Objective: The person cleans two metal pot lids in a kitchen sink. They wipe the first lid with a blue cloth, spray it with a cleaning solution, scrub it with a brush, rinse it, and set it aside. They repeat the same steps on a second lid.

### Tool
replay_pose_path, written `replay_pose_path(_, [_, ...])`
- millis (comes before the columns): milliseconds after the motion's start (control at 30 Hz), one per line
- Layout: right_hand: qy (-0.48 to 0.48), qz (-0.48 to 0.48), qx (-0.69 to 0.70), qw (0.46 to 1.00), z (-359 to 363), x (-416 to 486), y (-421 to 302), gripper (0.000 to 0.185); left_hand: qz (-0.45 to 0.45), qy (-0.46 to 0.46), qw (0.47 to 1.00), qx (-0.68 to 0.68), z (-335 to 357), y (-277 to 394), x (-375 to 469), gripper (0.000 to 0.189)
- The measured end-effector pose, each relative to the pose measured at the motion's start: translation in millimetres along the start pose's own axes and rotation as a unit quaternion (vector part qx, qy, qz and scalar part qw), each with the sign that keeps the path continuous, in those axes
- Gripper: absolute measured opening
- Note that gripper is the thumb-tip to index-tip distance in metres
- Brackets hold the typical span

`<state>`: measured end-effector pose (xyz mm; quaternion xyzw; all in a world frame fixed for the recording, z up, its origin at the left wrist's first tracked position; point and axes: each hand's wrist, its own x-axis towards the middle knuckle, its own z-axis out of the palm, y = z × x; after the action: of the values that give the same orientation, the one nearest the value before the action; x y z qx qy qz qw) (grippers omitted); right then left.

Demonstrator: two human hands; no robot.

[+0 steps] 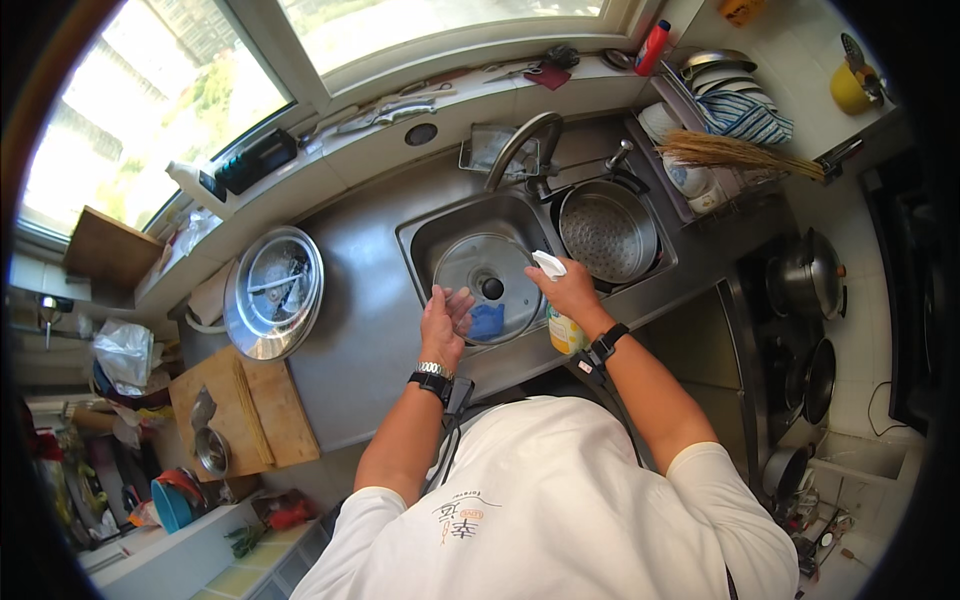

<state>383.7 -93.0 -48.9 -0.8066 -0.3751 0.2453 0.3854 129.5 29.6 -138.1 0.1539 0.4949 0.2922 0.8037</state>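
Note:
My right hand (574, 294) grips a spray bottle with a white trigger head (550, 265) and a yellow-and-white labelled body (564, 331). It is over the front right edge of the steel sink basin (421, 234). My left hand (444, 322) is at the basin's front left, palm turned up and fingers apart and slightly bent, holding nothing. A round glass pot lid (472, 259) with a black knob (492, 289) fills much of the basin. Whether my left fingers touch its rim is hard to tell. A blue cloth (486, 321) shows near the lid's front edge.
A curved faucet (517, 146) arches over the basin. On its right, a perforated steamer pot (606, 229) occupies the second basin. Left along the counter stand a steel-rimmed round lid or basin (274, 289) and a wooden board (285, 420). A dish rack (679, 184) is at the right.

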Motion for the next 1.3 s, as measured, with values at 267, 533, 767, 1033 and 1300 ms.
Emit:
replay_pose_path(267, [0.011, -0.025, -0.017, 0.999, 7.5, 10.2, -5.2, 0.053, 0.020, -0.044, 0.996, 0.068, 10.5, 1.7, -0.8, 0.045])
replay_pose_path(533, [-0.006, -0.039, -0.001, 0.999, 9.4, 10.4, -25.0, 0.050, 0.027, -0.059, 0.992, 0.104, 20.3, 3.3, -1.2, 0.045])
replay_pose_path(767, [0.000, -0.053, 0.009, 0.999, 21.0, 7.8, -33.3, 0.049, 0.013, -0.066, 0.991, 0.118, 29.3, 9.2, -6.1, 0.043])
replay_pose_path(1033, [0.038, -0.011, -0.006, 0.999, 22.6, 12.5, -24.7, 0.047, 0.006, -0.068, 0.991, 0.114, 36.4, 15.8, -9.7, 0.041])
replay_pose_path(1300, [-0.015, -0.070, 0.017, 0.997, 21.4, 0.7, -37.3, 0.047, -0.005, -0.072, 0.993, 0.094, 39.7, 18.2, -9.6, 0.045])
